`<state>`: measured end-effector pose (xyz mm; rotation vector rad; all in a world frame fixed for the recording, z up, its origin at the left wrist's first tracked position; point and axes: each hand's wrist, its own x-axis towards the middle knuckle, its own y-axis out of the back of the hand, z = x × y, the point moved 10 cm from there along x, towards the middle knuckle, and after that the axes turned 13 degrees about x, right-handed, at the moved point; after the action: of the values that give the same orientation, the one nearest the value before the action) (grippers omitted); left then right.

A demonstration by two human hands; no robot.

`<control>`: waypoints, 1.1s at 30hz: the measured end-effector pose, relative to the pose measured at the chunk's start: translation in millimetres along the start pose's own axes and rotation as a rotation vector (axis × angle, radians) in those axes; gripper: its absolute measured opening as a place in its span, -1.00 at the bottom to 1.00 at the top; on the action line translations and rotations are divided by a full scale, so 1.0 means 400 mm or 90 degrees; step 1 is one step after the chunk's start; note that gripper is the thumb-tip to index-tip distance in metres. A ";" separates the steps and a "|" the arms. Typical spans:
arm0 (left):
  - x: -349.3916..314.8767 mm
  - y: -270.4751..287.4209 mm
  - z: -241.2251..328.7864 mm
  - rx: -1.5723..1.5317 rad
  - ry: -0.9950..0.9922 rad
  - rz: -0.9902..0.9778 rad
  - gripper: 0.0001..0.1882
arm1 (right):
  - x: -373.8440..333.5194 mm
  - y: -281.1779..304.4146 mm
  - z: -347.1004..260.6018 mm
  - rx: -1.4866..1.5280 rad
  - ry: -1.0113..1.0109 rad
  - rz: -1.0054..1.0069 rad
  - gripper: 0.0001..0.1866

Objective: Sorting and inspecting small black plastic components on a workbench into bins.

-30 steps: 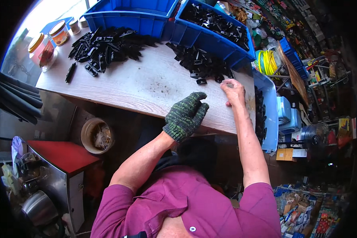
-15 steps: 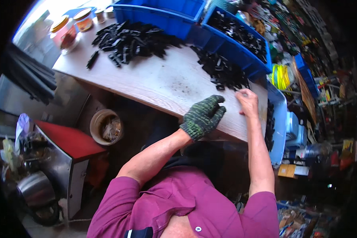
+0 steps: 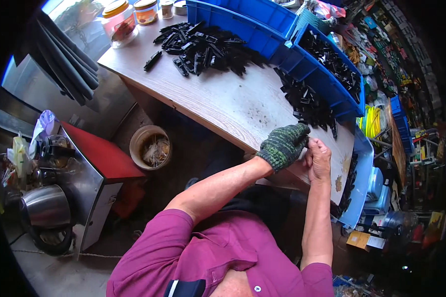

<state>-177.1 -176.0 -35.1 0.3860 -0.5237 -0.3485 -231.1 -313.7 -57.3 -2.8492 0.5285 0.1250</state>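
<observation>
While a pale wood-grain table (image 3: 233, 94) fills the middle, a blue rectangular plastic bin (image 3: 318, 79) runs along its far side. Loose heap of small black plastic-looking pieces (image 3: 307, 101) lies before the bin, just beyond the hands. Green-black knit-gloved left hand (image 3: 285, 144) and bare right hand (image 3: 320, 159): fingertips bunched, seemingly touching; can't tell if anything's pinched. Single pieces look light, stiff, maybe slick; best gripped across the long sides.

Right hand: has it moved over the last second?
Yes: judged against the table, the right hand has moved left and toward the table's near side.
</observation>
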 end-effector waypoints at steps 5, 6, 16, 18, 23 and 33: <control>0.000 0.035 -0.023 -0.019 0.082 0.062 -0.70 | -0.008 -0.023 0.004 -0.049 0.010 0.019 -0.76; 0.002 0.038 -0.026 -0.034 0.096 0.063 -0.71 | -0.009 -0.027 0.005 -0.041 0.015 0.024 -0.72; -0.032 0.336 -0.078 0.289 -0.091 0.304 -0.68 | -0.042 -0.098 -0.008 -0.016 0.057 0.052 -0.70; -0.007 0.531 -0.125 0.457 -0.079 0.358 -0.65 | -0.042 -0.077 -0.001 0.011 0.054 0.070 -0.69; 0.036 0.684 -0.274 0.772 -0.087 0.198 -0.63 | -0.032 -0.076 0.005 0.032 0.045 0.080 -0.65; -0.019 0.526 -0.195 0.673 -0.163 0.084 -0.54 | -0.029 -0.066 0.004 0.043 0.073 0.115 -0.63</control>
<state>-94.5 31.2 -8.2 1.3311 -0.9643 0.0415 -232.3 -285.6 -51.6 -2.7504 0.7990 -0.0240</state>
